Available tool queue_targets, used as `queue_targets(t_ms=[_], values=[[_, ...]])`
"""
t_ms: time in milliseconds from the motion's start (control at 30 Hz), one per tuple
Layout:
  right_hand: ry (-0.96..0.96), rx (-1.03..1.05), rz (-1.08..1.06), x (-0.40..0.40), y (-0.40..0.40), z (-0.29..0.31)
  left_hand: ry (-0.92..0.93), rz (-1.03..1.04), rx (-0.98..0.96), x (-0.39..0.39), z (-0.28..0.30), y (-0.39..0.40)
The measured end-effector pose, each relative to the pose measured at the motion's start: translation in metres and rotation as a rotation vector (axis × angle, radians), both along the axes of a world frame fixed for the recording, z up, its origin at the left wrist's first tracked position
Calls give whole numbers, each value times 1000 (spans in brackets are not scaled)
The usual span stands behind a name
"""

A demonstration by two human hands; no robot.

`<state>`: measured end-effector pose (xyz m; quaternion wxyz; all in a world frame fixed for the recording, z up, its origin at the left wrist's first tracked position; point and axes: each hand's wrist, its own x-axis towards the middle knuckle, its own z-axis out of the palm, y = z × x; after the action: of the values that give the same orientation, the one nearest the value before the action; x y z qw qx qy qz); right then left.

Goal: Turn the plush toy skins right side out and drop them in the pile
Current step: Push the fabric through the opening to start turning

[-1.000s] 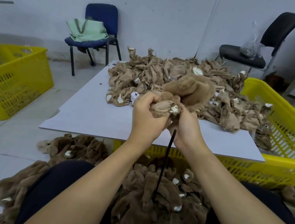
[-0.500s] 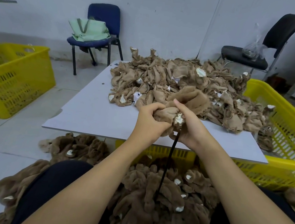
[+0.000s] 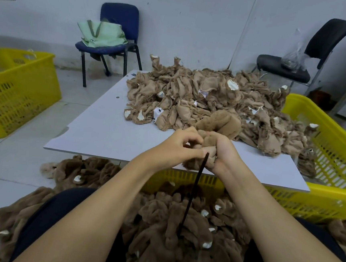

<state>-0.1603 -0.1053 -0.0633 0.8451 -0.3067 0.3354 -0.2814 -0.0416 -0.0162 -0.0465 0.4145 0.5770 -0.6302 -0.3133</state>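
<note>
At the centre of the frame, both hands grip one plush skin (image 3: pixel 216 124) over the table edge: left hand (image 3: pixel 179 146) pinching, right hand (image 3: pixel 222 154) clutching. Best to push steadily against the black rod (image 3: pixel 192 193), easing the fabric through without tearing seams.

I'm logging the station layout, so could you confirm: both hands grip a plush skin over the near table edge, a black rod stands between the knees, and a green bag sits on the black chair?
One detail is wrong: in the head view the green bag sits on the blue chair, not the black chair. Both the left hand and right hand do grip the plush skin over the table edge, and the black rod stands between the knees.
</note>
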Motion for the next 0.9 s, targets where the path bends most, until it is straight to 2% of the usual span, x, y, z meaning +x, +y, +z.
queue_targets(t_ms=[167, 300, 400, 533, 633, 700, 800, 900], values=[[-16, 15, -36, 2, 3, 5, -52, -32, -93, 0, -2, 0], [-12, 8, 1, 4, 9, 5, -173, -9, -195, -1, -5, -1], [-35, -43, 2, 6, 10, 5, -243, 68, -325, -1, -8, -1], [-162, -43, -9, 8, 12, 3, -358, 192, -446, -6, -12, 0], [-137, -83, -19, 10, 15, 6, -419, 305, -554, -14, -16, 0], [-121, -107, -35, 10, 18, 8, -413, 385, -619, -20, -16, 1], [-137, -122, -5, 10, 26, 11, -308, 532, -709, -16, -8, -1], [-84, -193, -87, 12, 32, 12, -175, 655, -676, 0, -3, -8]])
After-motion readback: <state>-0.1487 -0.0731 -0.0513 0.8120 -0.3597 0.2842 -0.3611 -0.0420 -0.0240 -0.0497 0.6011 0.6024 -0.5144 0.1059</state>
